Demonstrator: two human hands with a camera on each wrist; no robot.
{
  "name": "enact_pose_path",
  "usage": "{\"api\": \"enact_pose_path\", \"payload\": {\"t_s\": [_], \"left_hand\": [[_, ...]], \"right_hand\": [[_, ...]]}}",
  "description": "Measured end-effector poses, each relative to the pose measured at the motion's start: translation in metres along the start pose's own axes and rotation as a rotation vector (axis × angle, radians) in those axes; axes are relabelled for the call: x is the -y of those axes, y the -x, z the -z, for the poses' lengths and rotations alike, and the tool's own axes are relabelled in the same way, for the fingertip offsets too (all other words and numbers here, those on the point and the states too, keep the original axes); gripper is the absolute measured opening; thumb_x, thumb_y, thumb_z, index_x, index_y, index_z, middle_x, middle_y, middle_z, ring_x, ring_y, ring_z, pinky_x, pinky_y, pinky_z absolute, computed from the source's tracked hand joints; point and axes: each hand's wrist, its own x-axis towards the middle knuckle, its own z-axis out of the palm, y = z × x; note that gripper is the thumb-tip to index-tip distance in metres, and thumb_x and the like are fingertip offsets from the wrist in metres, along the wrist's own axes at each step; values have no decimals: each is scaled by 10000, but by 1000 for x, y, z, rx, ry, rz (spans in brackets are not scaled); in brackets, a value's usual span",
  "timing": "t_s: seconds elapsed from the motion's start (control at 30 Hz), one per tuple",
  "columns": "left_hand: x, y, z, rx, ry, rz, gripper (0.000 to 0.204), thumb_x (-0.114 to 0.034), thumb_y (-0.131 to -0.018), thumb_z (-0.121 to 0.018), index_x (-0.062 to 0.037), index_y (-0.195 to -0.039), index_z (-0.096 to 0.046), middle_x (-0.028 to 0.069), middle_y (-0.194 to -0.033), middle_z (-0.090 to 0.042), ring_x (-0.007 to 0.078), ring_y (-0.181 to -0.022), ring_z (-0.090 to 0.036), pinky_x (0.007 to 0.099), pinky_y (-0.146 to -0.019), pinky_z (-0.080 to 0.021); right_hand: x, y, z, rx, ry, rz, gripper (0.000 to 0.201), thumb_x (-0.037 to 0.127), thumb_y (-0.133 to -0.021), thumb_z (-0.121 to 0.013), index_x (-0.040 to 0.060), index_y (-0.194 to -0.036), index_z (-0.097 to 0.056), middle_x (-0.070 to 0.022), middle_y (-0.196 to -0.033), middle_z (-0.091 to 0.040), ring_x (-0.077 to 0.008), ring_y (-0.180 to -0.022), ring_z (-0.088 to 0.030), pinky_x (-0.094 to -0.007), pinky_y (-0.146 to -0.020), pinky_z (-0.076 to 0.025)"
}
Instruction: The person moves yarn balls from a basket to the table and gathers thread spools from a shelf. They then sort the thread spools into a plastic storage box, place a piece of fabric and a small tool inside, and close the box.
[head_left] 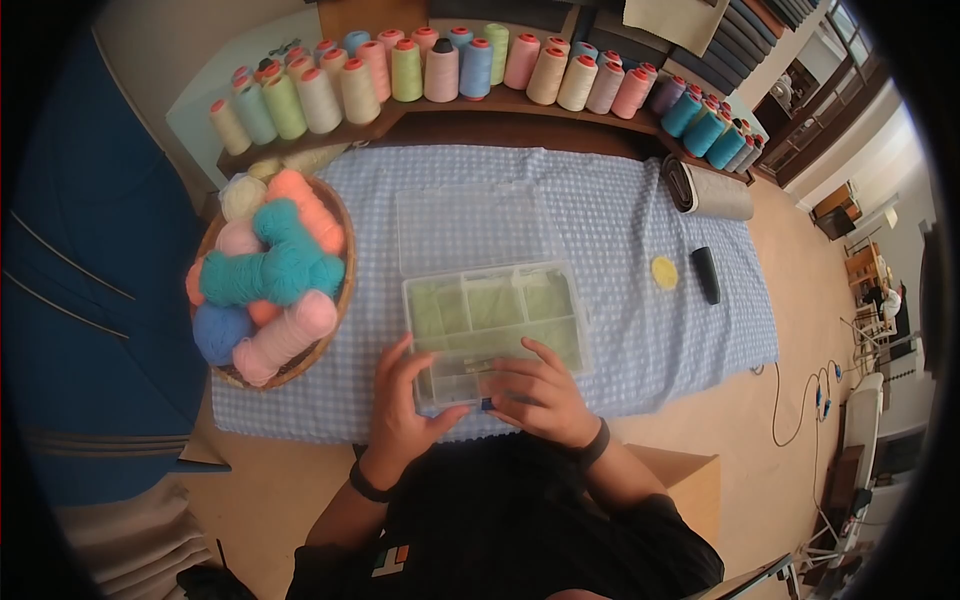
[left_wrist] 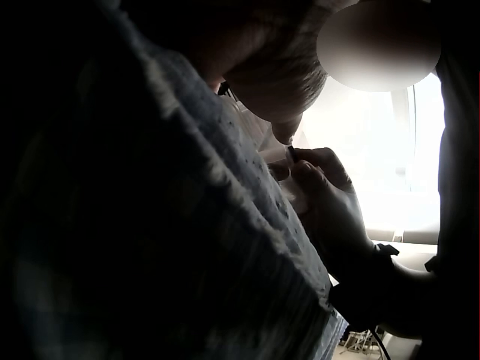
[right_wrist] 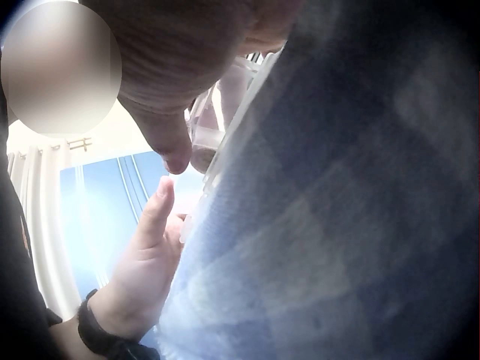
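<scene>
A clear plastic box (head_left: 585, 330) with compartments lies on the checked cloth, its transparent lid (head_left: 470, 225) folded back; pale green shows through most compartments. At the box's front left corner, my left hand (head_left: 402, 405) rests with fingers spread along the side and thumb by the front edge. My right hand (head_left: 545, 400) is over the front right compartments, fingers bent. Between its thumb and fingertips, a small dark thing (left_wrist: 291, 155) is pinched in the left wrist view; a dark blue bit (head_left: 487, 404) shows there from above. What it is, I cannot tell.
A basket (head_left: 345, 300) of yarn balls stands at the left. On the right lie a yellow disc (head_left: 664, 273), a black object (head_left: 706, 275) and a rolled grey cloth (head_left: 715, 192). Thread cones (head_left: 441, 70) line the curved shelf (head_left: 480, 128) behind.
</scene>
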Motion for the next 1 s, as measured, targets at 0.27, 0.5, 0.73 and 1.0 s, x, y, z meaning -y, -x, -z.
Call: {"api": "enact_pose_path", "payload": {"t_s": [0.27,0.5,0.73,1.0], "left_hand": [[-2,-2,1,0,3,10,830,-385,-791,-950,-36,-1418,-533,288,-1538,-498,458,-1454,-484,551,-1177,-431],[-3,0,-1,-27,6,17,849,-239,-723,-984,-54,-1420,-536,278,-1569,-476,451,-1454,-484,534,-1171,-445],[-5,-1,-2,-43,-18,-13,876,-247,-726,-992,-48,-1436,-520,277,-1566,-478,453,-1446,-491,529,-1168,-450],[0,0,-7,-111,16,-84,872,-233,-765,-975,-41,-1464,-491,257,-1489,-544,451,-1449,-494,533,-1161,-450]], "right_hand": [[-3,1,-1,-9,17,48,278,147,-847,-881,116,-1042,-686,-28,-1223,-737,-262,-1173,-722,-585,-1162,-484],[-1,-5,8,57,-32,-26,259,190,-861,-860,111,-1063,-717,-20,-1186,-731,-248,-1155,-714,-571,-1183,-457],[10,-17,21,-5,55,-110,239,159,-852,-854,110,-1056,-739,-34,-1058,-692,-262,-1025,-685,-494,-1056,-517],[-1,-50,24,-99,323,-256,196,139,-850,-840,99,-1029,-772,-32,-924,-645,-251,-896,-627,-408,-820,-473]]}}
